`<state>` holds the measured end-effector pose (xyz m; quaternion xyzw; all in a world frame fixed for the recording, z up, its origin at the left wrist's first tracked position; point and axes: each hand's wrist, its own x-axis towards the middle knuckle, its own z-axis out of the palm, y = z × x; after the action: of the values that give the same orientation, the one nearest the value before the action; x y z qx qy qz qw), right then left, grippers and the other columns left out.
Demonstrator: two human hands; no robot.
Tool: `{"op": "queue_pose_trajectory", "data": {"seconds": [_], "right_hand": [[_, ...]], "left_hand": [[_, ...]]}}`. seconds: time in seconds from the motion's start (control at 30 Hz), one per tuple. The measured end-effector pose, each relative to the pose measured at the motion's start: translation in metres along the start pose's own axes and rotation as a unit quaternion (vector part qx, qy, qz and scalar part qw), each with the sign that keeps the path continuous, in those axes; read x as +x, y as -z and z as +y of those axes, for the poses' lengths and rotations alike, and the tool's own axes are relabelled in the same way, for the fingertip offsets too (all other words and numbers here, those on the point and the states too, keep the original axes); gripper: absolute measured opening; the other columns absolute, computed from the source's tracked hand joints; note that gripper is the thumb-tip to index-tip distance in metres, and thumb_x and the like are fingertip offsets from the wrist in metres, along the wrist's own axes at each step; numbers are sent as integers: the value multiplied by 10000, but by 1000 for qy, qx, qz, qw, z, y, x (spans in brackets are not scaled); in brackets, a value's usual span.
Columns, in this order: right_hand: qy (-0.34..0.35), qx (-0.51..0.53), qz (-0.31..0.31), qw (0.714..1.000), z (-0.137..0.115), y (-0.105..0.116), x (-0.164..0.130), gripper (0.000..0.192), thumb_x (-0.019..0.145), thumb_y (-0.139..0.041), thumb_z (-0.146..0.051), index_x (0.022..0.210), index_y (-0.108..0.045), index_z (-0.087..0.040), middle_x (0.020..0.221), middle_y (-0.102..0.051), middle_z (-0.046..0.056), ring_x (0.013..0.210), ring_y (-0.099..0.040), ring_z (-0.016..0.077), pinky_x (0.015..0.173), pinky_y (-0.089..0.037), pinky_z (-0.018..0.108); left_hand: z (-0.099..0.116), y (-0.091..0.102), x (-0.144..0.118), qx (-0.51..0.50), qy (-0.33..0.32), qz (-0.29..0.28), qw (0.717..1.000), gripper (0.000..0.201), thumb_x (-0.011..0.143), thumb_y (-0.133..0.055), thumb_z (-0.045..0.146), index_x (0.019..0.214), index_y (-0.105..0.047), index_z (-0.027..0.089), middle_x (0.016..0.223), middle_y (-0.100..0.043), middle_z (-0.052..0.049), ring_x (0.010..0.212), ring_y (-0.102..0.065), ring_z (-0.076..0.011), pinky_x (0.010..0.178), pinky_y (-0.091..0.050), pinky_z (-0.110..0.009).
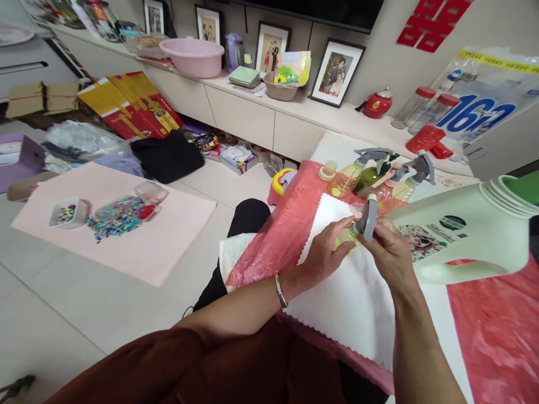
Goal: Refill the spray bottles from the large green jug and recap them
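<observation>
Both hands are on a small spray bottle (346,238) with yellowish liquid, upright over a white scalloped mat (337,303). My left hand (327,249) is wrapped round the bottle's body, which it mostly hides. The fingers of my right hand (389,247) pinch the grey spray head (369,217) at the bottle's neck. Just behind stand several more spray bottles (344,178) with grey heads, some holding coloured liquid. To the right of my right hand is a large pale green detergent jug (467,224), with a green opening at its top.
Red plastic sheeting (497,331) covers parts of the table. Glass jars with red lids (421,104) and a red pot (378,103) stand on the long cabinet behind. On the floor at left, a pink sheet (177,241) bears spilled coloured beads (120,217) and a white tub (69,214).
</observation>
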<state>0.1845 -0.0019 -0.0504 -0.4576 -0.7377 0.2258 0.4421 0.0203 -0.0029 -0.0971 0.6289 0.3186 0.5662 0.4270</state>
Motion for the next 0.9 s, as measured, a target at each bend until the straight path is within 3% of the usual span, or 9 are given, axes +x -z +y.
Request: {"op": "queue_pose_trajectory", "data": {"seconds": [0.23, 0.47, 0.9], "right_hand": [[10, 7, -25, 1000, -6, 9, 10, 136, 970, -681, -352, 1019, -715, -229, 980, -572, 10, 914, -518, 122, 799, -389, 215], [-18, 50, 15, 998, 5, 2, -3, 129, 987, -654, -343, 1043, -687, -231, 1101, -575, 21, 1027, -543, 145, 889, -404, 235], [-33, 71, 56, 995, 16, -9, -15, 146, 980, -673, -371, 1056, -692, -248, 1126, -566, 27, 1052, -530, 163, 914, -406, 263]], "left_hand": [[4, 2, 0, -4, 6, 0, 1000, 492, 948, -632, 329, 1412, -522, 207, 1428, -624, -109, 1318, -597, -262, 1140, -474, -433], [1, 1, 0, 4, 11, -5, 1000, 470, 949, -633, 325, 1387, -530, 191, 1387, -647, -121, 1301, -610, -261, 1125, -486, -432], [2, 1, 0, 12, 18, 0, 1000, 442, 946, -636, 318, 1357, -552, 177, 1382, -649, -128, 1299, -612, -253, 1127, -483, -424]]}}
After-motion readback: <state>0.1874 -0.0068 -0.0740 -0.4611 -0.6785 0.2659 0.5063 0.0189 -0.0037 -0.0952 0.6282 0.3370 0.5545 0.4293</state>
